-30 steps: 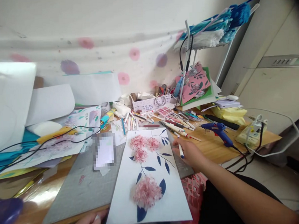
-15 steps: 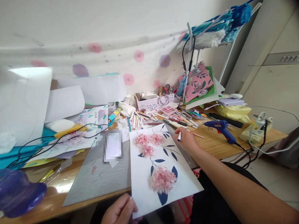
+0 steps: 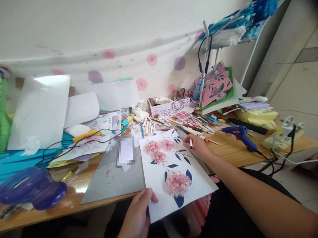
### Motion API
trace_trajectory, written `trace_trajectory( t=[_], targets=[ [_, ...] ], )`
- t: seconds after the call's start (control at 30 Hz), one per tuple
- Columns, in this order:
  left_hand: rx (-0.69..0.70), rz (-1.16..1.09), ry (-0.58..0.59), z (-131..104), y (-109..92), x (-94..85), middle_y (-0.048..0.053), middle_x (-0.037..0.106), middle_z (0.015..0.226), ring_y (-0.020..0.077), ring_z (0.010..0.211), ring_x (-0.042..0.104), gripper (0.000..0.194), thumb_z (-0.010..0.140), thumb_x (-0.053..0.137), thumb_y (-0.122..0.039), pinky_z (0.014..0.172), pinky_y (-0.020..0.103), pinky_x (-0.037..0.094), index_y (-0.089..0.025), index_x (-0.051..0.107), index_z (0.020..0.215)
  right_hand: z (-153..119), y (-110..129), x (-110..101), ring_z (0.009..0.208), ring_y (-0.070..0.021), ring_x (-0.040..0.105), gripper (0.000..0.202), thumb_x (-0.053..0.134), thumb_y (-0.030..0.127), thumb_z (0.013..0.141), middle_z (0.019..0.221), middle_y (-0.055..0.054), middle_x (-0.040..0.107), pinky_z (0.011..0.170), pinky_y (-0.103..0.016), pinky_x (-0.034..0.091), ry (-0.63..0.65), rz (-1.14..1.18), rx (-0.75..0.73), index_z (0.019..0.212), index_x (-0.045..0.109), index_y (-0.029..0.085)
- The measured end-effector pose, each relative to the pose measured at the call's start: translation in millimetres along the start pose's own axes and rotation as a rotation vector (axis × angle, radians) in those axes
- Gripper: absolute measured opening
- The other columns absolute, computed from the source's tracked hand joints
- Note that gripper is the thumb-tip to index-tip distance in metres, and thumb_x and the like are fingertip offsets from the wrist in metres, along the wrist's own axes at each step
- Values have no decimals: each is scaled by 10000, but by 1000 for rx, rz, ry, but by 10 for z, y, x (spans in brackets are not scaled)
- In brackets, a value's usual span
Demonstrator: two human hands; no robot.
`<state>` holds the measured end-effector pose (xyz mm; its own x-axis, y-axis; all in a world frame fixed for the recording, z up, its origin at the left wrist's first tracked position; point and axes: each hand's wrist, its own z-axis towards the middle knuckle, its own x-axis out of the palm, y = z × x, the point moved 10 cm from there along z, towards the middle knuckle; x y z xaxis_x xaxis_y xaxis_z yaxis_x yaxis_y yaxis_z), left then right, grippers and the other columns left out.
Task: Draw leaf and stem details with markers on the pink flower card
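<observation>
Head view. Your left hand (image 3: 138,218) pinches the near left corner of the white paper sheet with pink tufted flowers and dark blue painted leaves (image 3: 174,174), thumb on top. The sheet lies partly on the grey cutting mat (image 3: 111,177) at the near edge of the wooden table (image 3: 229,152); its near end hangs past the edge, over your lap. Your right hand (image 3: 198,145) is closed round a white marker pen with a blue tip (image 3: 191,143), tip pointing down, and rests at the sheet's far right edge, just beside the upper blue leaf sprig.

Surroundings: a scatter of pens and markers (image 3: 159,123) sits beyond the sheet's far end. A blue hot glue gun (image 3: 240,134) lies right of your right hand, well apart from it, black cord trailing off the table. A translucent blue-purple plastic object (image 3: 29,187) sits at the near left of the table. Loose white papers (image 3: 58,109) lean against the wall at the back left. A pink card with floral print (image 3: 215,83) leans against a white rack upright at the back right
</observation>
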<state>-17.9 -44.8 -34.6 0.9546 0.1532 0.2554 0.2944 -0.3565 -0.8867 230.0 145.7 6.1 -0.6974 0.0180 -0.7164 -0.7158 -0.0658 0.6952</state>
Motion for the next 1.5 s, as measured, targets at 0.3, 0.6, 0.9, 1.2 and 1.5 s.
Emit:
trace_trajectory(
  t=[0.3,0.6,0.9,1.2,1.5],
  targets=[
    [148,524,43,71,-91,-22,-29,446,664,177,665,414,473,866,530,-636,637,276,333,-210,507,661,-174,74,-137,730,-177,632,81,668,190,768,795,-9,684,701,-300,513,-114,354,-65,832,617,197],
    [416,1045,71,5,-461,-21,-31,467,617,170,592,481,425,930,433,-536,591,260,359,-222,495,651,-264,97,-186,607,-160,552,114,644,170,670,658,20,613,585,-272,447,-170,489,-48,715,554,223],
    [756,1238,-221,364,-1566,-234,136,636,1165,324,1063,608,436,913,418,-530,834,395,460,-207,598,683,89,-33,-128,604,-167,553,189,698,305,689,672,23,586,626,-316,496,-212,615,13,785,551,233],
    [1311,1817,599,-225,-672,1500,199,697,1178,273,603,690,68,799,623,-217,459,396,576,-158,635,767,-437,-98,-340,614,-158,560,397,518,543,912,707,-12,584,561,-279,491,-233,725,5,976,708,201],
    [1427,1810,763,41,-308,1566,247,722,992,272,386,622,94,734,562,-104,266,343,478,-163,600,670,-819,-19,-106,528,-138,553,117,641,302,839,616,15,618,480,-235,443,-325,681,119,795,556,234]
  ],
)
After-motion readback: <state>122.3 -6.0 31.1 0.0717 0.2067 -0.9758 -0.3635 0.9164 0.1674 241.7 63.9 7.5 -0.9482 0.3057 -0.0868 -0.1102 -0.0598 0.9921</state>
